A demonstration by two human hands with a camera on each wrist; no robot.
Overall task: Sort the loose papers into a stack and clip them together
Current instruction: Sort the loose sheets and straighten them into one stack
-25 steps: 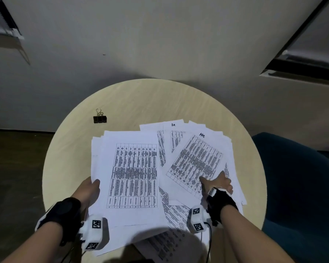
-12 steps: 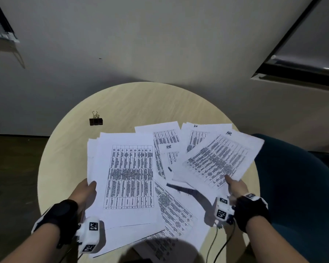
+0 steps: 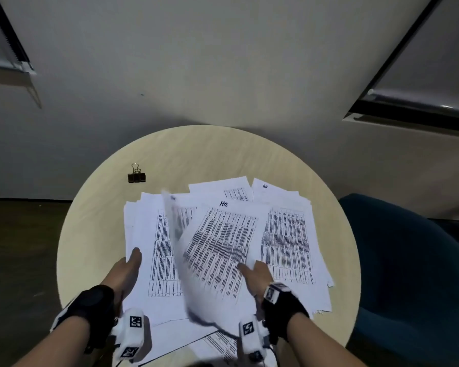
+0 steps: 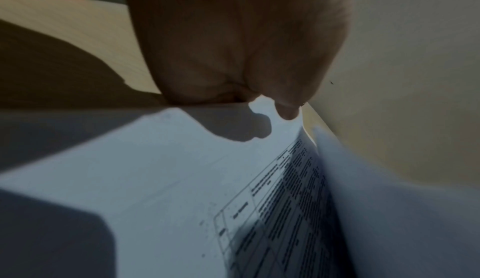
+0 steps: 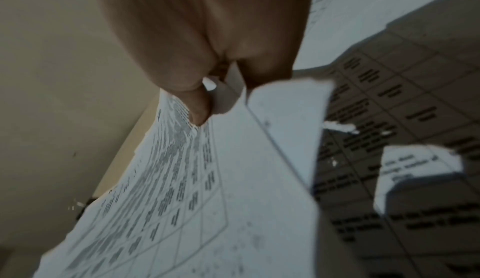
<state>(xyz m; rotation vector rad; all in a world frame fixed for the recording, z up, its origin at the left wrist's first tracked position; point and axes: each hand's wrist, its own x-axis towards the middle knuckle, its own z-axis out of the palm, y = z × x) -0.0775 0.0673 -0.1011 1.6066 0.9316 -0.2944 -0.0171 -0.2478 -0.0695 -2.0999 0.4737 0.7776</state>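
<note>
from the head camera, your right hand (image 3: pixel 256 274) carries a printed sheet (image 3: pixel 217 250) lifted and curling over the left pile (image 3: pixel 154 250), thumb on top of it. your left hand (image 3: pixel 127 268) lies at that pile's left edge, thumb on the paper, the other fingers hidden. the sheet is bowed and blurred; i'd judge it could land skewed or drag sheets beneath it out of line. more loose papers (image 3: pixel 289 234) fan out on the right, some overhanging the near rim of the round pale wooden table (image 3: pixel 210 154), so a nudge might send them off. the binder clip (image 3: pixel 136 176) sits well apart at the far left, untouched. a grey wall is behind, a dark blue chair (image 3: pixel 408 274) to the right.

from the left wrist, the thumb tip presses the pile's top page (image 4: pixel 182 179), and the table edge shows beyond.

from the right wrist, thumb and finger pinch the sheet's (image 5: pixel 182 190) edge; a thin hold that could slip.
</note>
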